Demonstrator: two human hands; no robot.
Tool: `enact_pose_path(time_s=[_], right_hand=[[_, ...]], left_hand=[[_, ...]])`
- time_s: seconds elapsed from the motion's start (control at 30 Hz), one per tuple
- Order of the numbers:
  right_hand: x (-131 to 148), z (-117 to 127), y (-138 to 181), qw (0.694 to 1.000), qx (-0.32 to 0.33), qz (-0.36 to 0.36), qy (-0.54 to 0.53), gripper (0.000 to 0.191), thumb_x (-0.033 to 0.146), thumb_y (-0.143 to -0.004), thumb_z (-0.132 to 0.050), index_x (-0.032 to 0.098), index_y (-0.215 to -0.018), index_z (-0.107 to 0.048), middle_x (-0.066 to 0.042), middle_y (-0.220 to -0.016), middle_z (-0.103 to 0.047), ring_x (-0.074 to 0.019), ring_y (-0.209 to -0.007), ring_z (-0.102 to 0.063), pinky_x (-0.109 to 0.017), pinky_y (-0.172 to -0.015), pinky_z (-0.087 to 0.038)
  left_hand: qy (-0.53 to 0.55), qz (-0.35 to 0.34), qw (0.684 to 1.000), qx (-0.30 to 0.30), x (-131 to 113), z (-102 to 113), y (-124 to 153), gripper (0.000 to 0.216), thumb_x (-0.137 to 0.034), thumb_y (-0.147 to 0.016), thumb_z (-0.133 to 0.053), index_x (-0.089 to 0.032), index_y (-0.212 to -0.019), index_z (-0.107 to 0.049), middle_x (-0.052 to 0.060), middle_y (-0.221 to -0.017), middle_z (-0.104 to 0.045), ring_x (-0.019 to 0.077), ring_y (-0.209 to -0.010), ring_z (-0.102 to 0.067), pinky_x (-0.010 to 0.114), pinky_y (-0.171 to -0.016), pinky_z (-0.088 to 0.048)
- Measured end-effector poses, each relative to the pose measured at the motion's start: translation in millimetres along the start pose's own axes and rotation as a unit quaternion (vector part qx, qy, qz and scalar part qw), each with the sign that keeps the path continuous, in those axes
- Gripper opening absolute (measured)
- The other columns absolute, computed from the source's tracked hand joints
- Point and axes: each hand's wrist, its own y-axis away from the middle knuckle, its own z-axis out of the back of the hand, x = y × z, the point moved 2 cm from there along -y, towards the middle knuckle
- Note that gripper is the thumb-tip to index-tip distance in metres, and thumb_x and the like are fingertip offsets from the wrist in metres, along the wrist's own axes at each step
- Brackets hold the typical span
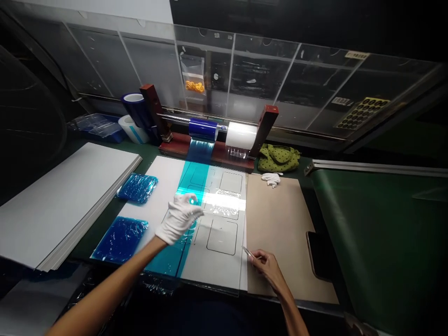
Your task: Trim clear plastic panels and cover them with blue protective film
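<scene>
Nearest the viewer, the bare right hand [268,266] rests at the near right corner of the flat white template sheet with rounded-rectangle outlines [224,233], its fingers pinched shut on a thin silvery tweezer-like tool [249,252] that points left over the sheet's edge. Just right of it lies a tan cardboard sheet [280,233], with a dark phone [320,254] on its right margin.

Farther in, the left hand in a white glove [178,218] lies flat on the translucent blue film strip [194,182] that runs down the template sheet; the fingers are spread and pressed down, gripping nothing. 2 crumpled blue film squares [121,239] lie to its left, 1 near and 1 farther, close beside a stack of large white boards [59,200].

At the far edge, a dark red wooden roll holder [206,149] carries a blue roll and a white roll, blocking reach beyond. A green dotted cloth bag [278,157] and a small white glove [271,178] lie beside it. The green worktop [378,224] lies open to the right.
</scene>
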Motion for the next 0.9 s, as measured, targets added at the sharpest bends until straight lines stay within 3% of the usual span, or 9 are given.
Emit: enact_pose_path(time_s=[0.1,0.17,0.37,0.5,0.7,0.8,0.9], right_hand=[[-13,4,2,1.0,-0.002,-0.017,-0.01,0.039,0.051,-0.062,-0.067,0.013,-0.074,-0.068,0.003,-0.055,-0.05,-0.0096,-0.048,-0.041,-0.022,-0.045,-0.032],[-21,4,3,0.999,-0.004,-0.028,-0.014,0.041,0.052,-0.061,-0.069,0.014,-0.074,-0.069,0.002,-0.054,-0.05,-0.0097,-0.048,-0.041,-0.022,-0.045,-0.031],[-32,0,8,0.998,0.011,-0.049,-0.025,0.039,0.051,-0.064,-0.069,0.014,-0.077,-0.069,0.002,-0.056,-0.049,-0.0099,-0.05,-0.04,-0.022,-0.046,-0.031],[-31,-3,9,0.999,0.001,-0.048,-0.021,0.038,0.051,-0.063,-0.069,0.015,-0.077,-0.07,0.001,-0.058,-0.052,-0.0109,-0.051,-0.043,-0.022,-0.046,-0.032],[-19,-6,10,0.998,-0.008,-0.062,0.007,0.044,0.056,-0.055,-0.07,0.016,-0.071,-0.069,-0.002,-0.06,-0.058,-0.0139,-0.052,-0.048,-0.023,-0.045,-0.035],[-12,-9,10,0.999,-0.004,-0.033,0.021,0.043,0.057,-0.057,-0.069,0.017,-0.074,-0.067,-0.006,-0.072,-0.064,-0.0194,-0.064,-0.057,-0.025,-0.052,-0.043],[-2,-18,7,0.999,0.022,0.005,0.032,0.047,0.057,-0.067,-0.062,0.019,-0.095,-0.063,-0.007,-0.081,-0.066,-0.0215,-0.072,-0.061,-0.028,-0.059,-0.049]], left_hand=[[-0.009,0.025,0.999,0.043,38,37,-36,0.032,-0.055,-0.079,-0.054,-0.03,-0.083,-0.074,0.004,-0.111,-0.059,0.0257,-0.101,-0.049,0.042,-0.091,-0.032],[-0.007,0.033,0.996,0.077,62,47,-56,0.036,-0.055,-0.077,-0.055,-0.025,-0.082,-0.074,0.006,-0.104,-0.061,0.0251,-0.099,-0.049,0.039,-0.089,-0.033],[0.018,0.022,0.986,0.164,105,27,-83,0.036,-0.053,-0.074,-0.059,-0.021,-0.08,-0.075,0.007,-0.097,-0.062,0.0215,-0.09,-0.051,0.032,-0.079,-0.034],[0.023,0.031,0.982,0.185,118,10,-87,0.035,-0.051,-0.07,-0.064,-0.018,-0.077,-0.075,0.007,-0.096,-0.063,0.0215,-0.089,-0.051,0.031,-0.076,-0.036],[0.024,0.065,0.98,0.185,121,-1,-95,0.03,-0.044,-0.072,-0.066,-0.014,-0.077,-0.065,0.005,-0.102,-0.061,0.0178,-0.093,-0.052,0.035,-0.085,-0.038],[0.032,0.112,0.982,0.149,118,5,-96,0.035,-0.044,-0.07,-0.067,-0.012,-0.083,-0.062,0.006,-0.104,-0.06,0.0168,-0.097,-0.05,0.035,-0.09,-0.036],[0.043,0.192,0.976,0.092,117,22,-84,0.042,-0.047,-0.073,-0.062,-0.008,-0.089,-0.062,0.007,-0.102,-0.061,0.0183,-0.101,-0.048,0.033,-0.091,-0.033]])
